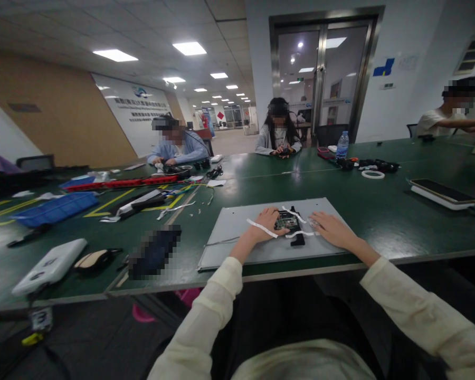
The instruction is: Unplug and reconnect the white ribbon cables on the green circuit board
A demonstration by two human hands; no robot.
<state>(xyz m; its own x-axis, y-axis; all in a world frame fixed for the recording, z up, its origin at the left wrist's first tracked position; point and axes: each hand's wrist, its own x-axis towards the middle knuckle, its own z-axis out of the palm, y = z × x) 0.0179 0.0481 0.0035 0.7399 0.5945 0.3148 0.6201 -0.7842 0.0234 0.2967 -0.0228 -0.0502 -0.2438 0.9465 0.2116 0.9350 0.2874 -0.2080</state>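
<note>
On a light grey panel (237, 221) lies a green circuit board (287, 220) with a black bracket-like part (298, 238) beside it. My left hand (263, 227) holds the board's left side, with the fingers at its upper edge and the thumb at its lower edge. Flat on the panel, to the right of the board, rests my right hand (329, 229), its fingers stretched towards the ends of the white strips. One white strip (295, 213) crosses the top of the board. Another strip (301, 234) runs below it, and a third strip (262, 228) lies across the back of my left hand.
Left on the green table (237, 184) are a blue tray (57, 208), a white device (49, 266), a computer mouse-like object (93, 259) and a blurred dark item (154, 253). A water bottle (342, 145), a white ring (372, 174) and a phone (443, 191) stand right. Several people sit around.
</note>
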